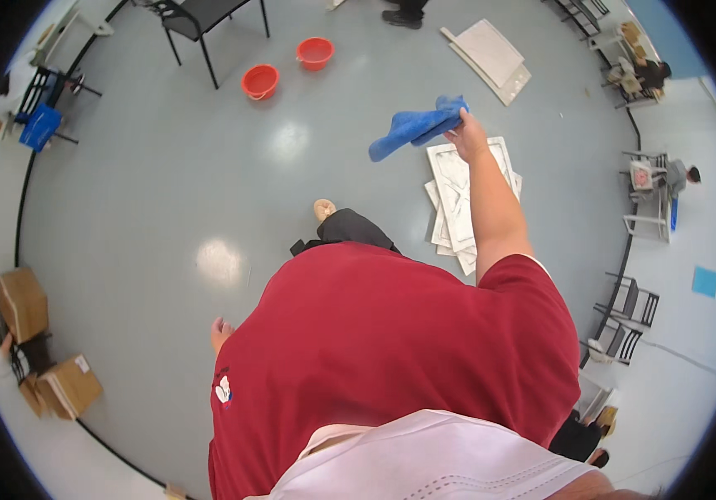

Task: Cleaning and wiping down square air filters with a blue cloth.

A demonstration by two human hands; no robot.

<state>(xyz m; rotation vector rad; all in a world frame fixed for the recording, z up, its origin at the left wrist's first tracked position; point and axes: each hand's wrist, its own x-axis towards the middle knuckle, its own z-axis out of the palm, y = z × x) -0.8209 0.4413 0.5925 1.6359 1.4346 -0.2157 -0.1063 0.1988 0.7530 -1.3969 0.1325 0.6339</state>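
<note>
My right hand is stretched out ahead and to the right, its fingers closed on one end of a blue cloth. The cloth hangs off to the left of the hand in a loose, folded strip, above the floor. Below and beyond that forearm lies a stack of white molded panels, fanned unevenly on the floor. My left hand is low at my left side, partly hidden by my red shirt. Its visible fingers are loosely apart and hold nothing that I can see.
Two red basins stand on the grey floor ahead, near a black table. More flat white panels lie farther off at the right. Cardboard boxes are at the left wall; chairs and seated people line the right.
</note>
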